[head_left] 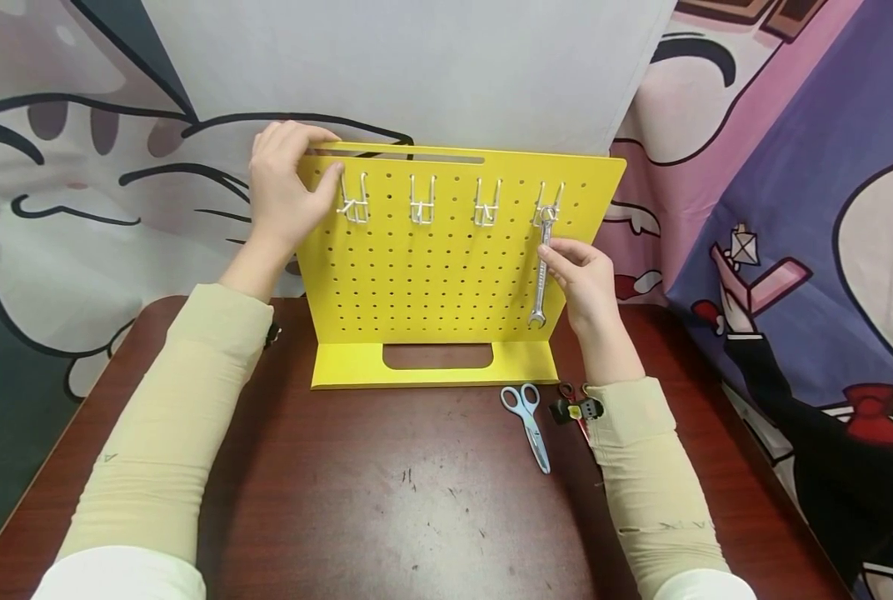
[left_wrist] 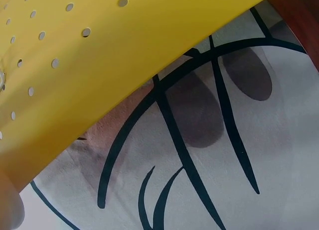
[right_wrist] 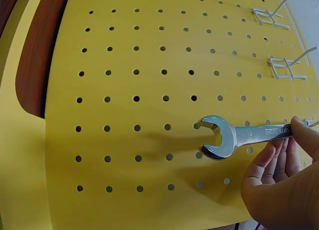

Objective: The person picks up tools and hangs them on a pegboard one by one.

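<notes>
A yellow pegboard stands upright on its base, with several white wire hooks in a row near its top. My left hand grips its upper left corner, thumb in front and the other fingers over the top edge. In the left wrist view only a blurred bit of that hand shows beside the board. My right hand pinches a silver combination wrench by its shank. The wrench's ring end overlaps the rightmost hook, and its open-jawed end points down in front of the holes.
Light blue scissors lie on the dark red-brown table before the board's right front edge. A red-handled tool beside them is partly hidden by the right wrist camera. Cartoon-printed cloth hangs behind and to the right.
</notes>
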